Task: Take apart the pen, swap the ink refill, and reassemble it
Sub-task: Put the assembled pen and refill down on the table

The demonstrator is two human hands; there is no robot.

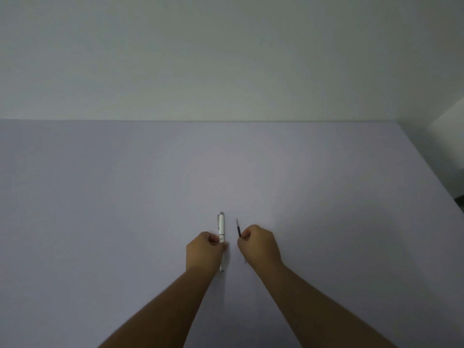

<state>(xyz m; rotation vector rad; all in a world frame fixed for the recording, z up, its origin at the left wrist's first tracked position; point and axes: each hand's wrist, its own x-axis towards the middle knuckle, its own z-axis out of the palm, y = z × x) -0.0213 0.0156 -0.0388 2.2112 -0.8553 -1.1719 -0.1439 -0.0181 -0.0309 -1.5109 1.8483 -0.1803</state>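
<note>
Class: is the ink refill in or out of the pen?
Out: the right hand holds the refill apart from the white pen in the left hand.

The pen in the left grip is white with a grey cap end, the refill in the right grip is black, over a plain pale lilac tabletop and off-white wall.

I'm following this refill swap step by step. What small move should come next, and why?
Probably set down the refill pinched in the right hand and bring that hand to the white pen, which looks whole in the left hand's grip: opening it likely takes both hands.
</note>
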